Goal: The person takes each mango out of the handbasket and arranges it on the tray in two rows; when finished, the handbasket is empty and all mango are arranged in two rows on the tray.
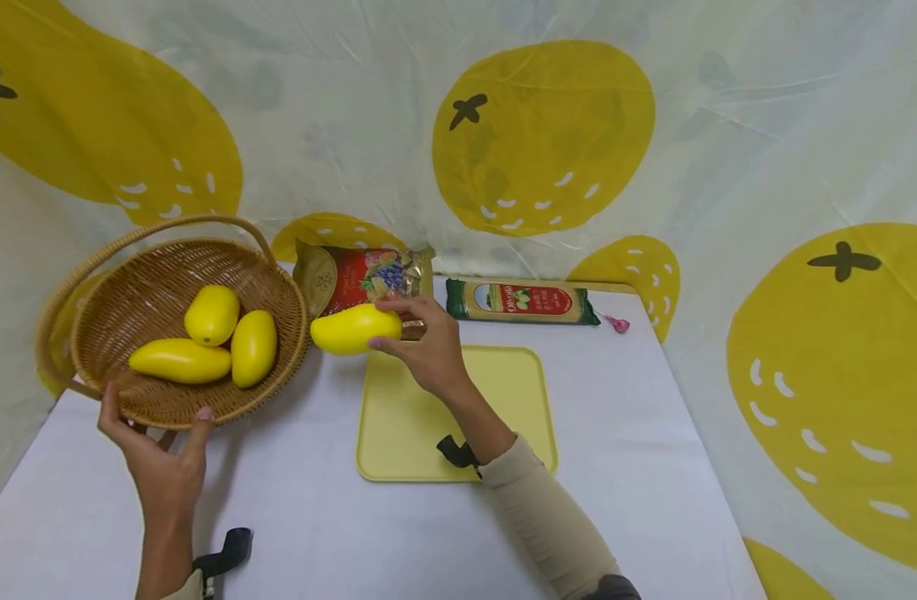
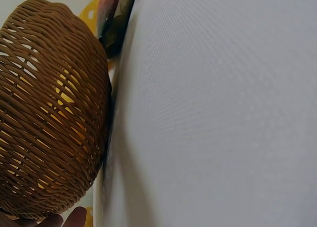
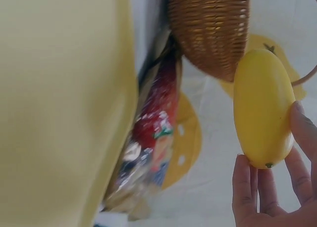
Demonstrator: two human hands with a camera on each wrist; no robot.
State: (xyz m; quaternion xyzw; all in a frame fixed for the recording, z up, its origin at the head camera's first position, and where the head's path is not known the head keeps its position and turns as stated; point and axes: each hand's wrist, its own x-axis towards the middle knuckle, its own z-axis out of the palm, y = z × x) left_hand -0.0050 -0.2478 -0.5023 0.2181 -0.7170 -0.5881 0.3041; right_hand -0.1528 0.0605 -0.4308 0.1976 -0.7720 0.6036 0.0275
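Right hand pinches a yellow mango between thumb and fingertips, held in the air just beside the rim of the wicker basket and above the far-left corner of the yellow tray; the wrist view shows the fruit gripped at its blunt end, long axis pointing toward the basket. Left hand grips the basket's near rim — thumb over the edge, fingers underneath — with the basket tilted up toward the camera. From the left wrist, only the woven underside and a couple of fingertips show. Inside the basket: three more mangoes, lying together and touching. Basket has an arched handle at the far side. Tray lies flat on the white tablecloth, bare, under the right forearm. Behind the held mango, a foil snack bag with red and fruit print leans against the backdrop; to its right lies a green-and-red packet, then a small pink item — too small to identify. Backdrop is a cloth with large yellow fruit shapes.
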